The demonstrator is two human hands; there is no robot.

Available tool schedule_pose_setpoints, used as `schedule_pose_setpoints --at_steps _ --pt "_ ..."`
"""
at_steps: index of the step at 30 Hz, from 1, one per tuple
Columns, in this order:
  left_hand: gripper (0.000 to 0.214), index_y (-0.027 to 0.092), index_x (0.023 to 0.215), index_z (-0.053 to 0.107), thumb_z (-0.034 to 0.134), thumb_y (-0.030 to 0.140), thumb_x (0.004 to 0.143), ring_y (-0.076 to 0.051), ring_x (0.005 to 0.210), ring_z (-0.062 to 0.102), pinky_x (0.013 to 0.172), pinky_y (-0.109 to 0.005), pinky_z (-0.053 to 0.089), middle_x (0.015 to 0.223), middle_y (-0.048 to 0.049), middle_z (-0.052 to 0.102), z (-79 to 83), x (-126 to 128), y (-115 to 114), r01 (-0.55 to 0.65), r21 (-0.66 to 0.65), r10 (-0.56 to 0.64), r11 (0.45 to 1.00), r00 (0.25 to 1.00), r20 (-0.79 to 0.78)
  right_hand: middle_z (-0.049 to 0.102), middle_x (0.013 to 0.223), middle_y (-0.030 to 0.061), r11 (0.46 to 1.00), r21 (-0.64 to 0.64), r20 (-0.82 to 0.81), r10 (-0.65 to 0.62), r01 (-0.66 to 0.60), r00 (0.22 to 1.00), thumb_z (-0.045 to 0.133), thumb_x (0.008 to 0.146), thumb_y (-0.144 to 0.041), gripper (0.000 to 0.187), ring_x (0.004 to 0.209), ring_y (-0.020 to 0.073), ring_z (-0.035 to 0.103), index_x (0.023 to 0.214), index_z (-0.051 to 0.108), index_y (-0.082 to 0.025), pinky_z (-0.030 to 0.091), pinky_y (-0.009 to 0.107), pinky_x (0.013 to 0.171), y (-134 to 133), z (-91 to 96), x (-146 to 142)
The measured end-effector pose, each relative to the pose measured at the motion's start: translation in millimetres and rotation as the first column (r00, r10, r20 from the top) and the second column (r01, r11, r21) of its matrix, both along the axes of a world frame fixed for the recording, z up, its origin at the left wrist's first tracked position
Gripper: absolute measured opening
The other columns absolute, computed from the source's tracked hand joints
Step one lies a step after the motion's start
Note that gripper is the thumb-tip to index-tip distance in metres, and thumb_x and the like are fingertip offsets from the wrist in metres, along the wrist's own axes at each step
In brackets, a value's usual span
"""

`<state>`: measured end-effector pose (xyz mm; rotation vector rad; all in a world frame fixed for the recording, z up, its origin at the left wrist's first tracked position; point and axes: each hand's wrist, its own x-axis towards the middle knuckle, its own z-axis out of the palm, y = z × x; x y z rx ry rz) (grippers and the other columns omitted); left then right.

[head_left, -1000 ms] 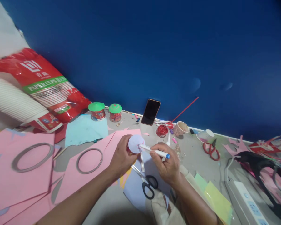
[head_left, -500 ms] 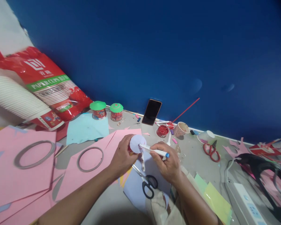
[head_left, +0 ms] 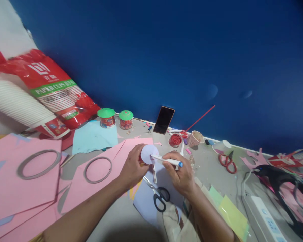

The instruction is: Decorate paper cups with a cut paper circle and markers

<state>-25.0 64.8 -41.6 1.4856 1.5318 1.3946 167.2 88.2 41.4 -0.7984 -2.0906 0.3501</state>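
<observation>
My left hand [head_left: 133,168] is closed round a small red cup topped by a pale lilac paper disc [head_left: 147,153], held just above the floor. My right hand [head_left: 179,174] grips a white marker with a blue end [head_left: 166,161], its tip touching the disc. Black-handled scissors [head_left: 158,196] lie on a lilac sheet [head_left: 145,199] just below both hands.
Pink paper sheets [head_left: 20,188] with two tape rings [head_left: 98,169] lie left. A red bag of paper cups [head_left: 47,94], two green-lidded cups [head_left: 106,117], a phone [head_left: 163,120] against the blue wall, red scissors [head_left: 227,162] and a power strip [head_left: 265,215] surround the spot.
Both hands with the disc and marker stay nearly in place; the view has shifted slightly, and the marker tip has crept a little across the disc.
</observation>
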Motion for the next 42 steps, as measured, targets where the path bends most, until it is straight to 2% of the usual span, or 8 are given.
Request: schedule_pose_setpoints --at_steps 11,26,35,42 --pt "0.053 0.025 0.128 0.064 0.075 0.017 0.077 -0.029 0.121 0.068 0.099 -0.041 0.059 0.133 -0.0086 0.068 0.8 0.6 -1.0 0.016 0.015 -0.016 1.0 1.0 -0.007 0.071 0.076 0.0038 0.999 -0.008 -0.009 0.046 -0.046 0.999 0.052 0.11 -0.043 0.033 0.064 0.0177 0.067 0.097 0.073 -0.021 0.054 0.028 0.065 0.6 -2.9 -1.4" --pt "0.053 0.025 0.126 0.065 0.077 0.013 0.076 -0.028 0.116 0.069 0.099 -0.04 0.058 0.129 -0.0072 0.069 -2.0 -1.0 0.4 0.015 0.061 -0.012 0.998 0.999 -0.051 0.074 0.077 0.0029 0.995 0.098 -0.015 0.01 -0.009 1.0 0.053 0.111 -0.037 0.027 0.065 0.0166 0.069 0.096 0.069 -0.021 0.05 0.026 0.06 -0.1 3.7 -1.4" --pt "0.053 0.025 0.126 0.065 0.078 0.013 0.076 -0.028 0.116 0.069 0.097 -0.041 0.059 0.128 -0.0076 0.069 -4.7 -1.2 1.6 0.008 0.082 -0.003 0.997 0.998 -0.064 0.073 0.076 0.0027 0.997 0.08 0.0 0.014 -0.014 1.0 0.053 0.111 -0.037 0.028 0.06 0.0155 0.066 0.095 0.069 -0.021 0.047 0.026 0.056 1.2 3.1 -0.6" --pt "0.055 0.025 0.128 0.064 0.079 0.014 0.076 -0.028 0.116 0.07 0.095 -0.04 0.06 0.129 -0.0084 0.069 -5.6 -1.3 1.5 0.013 0.087 -0.008 0.996 0.999 -0.051 0.073 0.076 0.0032 0.993 0.114 -0.028 0.042 -0.039 0.999 0.054 0.111 -0.037 0.026 0.065 0.0169 0.069 0.096 0.069 -0.021 0.05 0.027 0.061 -1.4 1.9 -1.4"
